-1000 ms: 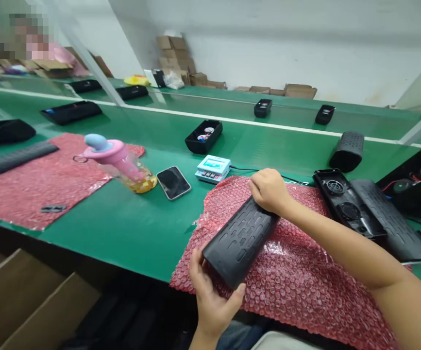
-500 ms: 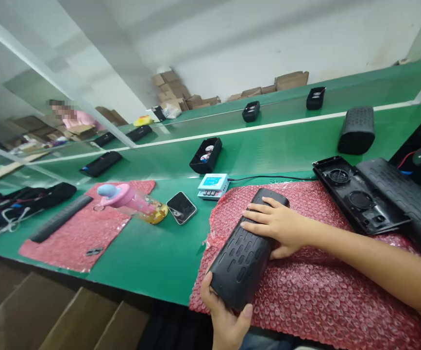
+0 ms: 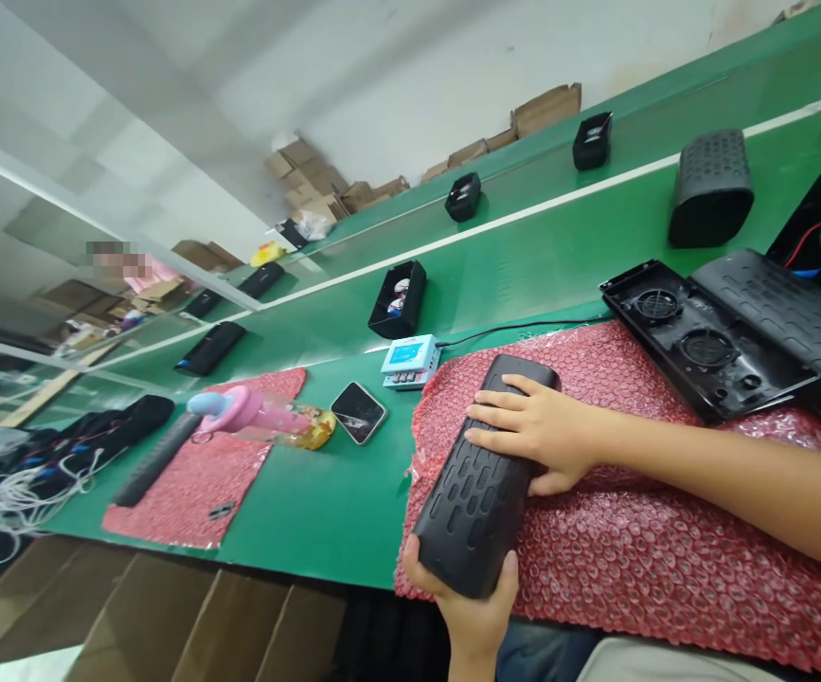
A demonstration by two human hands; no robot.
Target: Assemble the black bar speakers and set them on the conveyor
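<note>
A black speaker (image 3: 463, 493) with a slotted grille lies aslant on red bubble wrap (image 3: 637, 559), grille side up. My left hand (image 3: 477, 606) grips its near end, thumb on one side and fingers on the other. Across its upper part lies my right hand (image 3: 534, 426), fingers over the grille and thumb along the right side. Right of my hands is an open speaker shell (image 3: 708, 346) with two round grilles inside. Another black speaker housing (image 3: 786, 313) lies behind that shell.
A light-blue device with a screen (image 3: 410, 360), a phone (image 3: 358, 413) and a pink-topped bottle (image 3: 260, 417) stand left of the wrap. Black casings, one an open box (image 3: 397, 298), line the green surface behind. White cables (image 3: 19, 502) lie far left. A person in pink sits farther back.
The camera view has tilted and shifted a little. Both hands keep the same hold on the speaker, which stays on the bubble wrap.
</note>
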